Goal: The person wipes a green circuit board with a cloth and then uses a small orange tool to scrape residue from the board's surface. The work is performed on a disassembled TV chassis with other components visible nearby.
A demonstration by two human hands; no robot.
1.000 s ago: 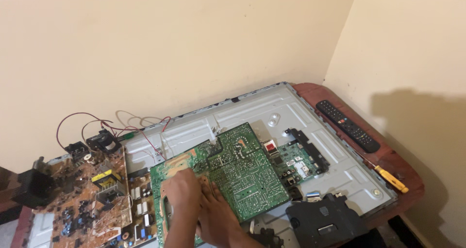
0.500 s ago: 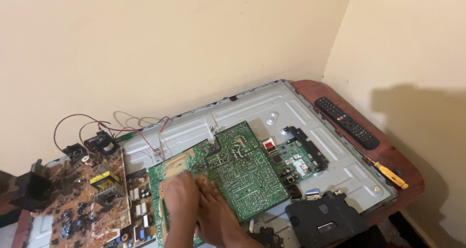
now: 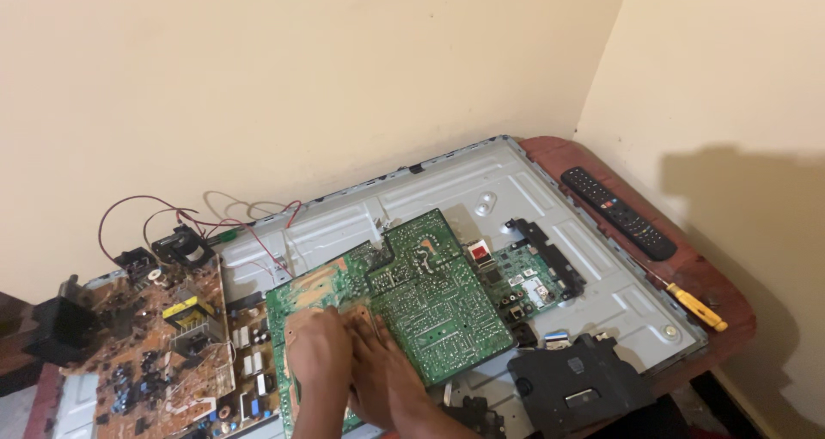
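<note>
Both my hands rest on a large green circuit board [image 3: 430, 297] that lies solder side up on the grey metal back panel [image 3: 533, 190] of a flat screen. My left hand [image 3: 316, 353] presses on the board's lower left part. My right hand [image 3: 378, 366] lies right beside it, fingers bent onto the board. The two hands touch each other. Whether either one pinches a small part or tool is hidden by the fingers.
A brown circuit board [image 3: 146, 344] with red wires lies at the left. A smaller green board [image 3: 524, 280] sits right of the big one. A black remote [image 3: 617, 211] and a yellow-handled screwdriver [image 3: 696, 306] lie at the table's right edge, a black plastic stand piece [image 3: 576, 383] in front.
My hands stay pressed together on the green board, with only small finger movement. The camera view has shifted slightly.
</note>
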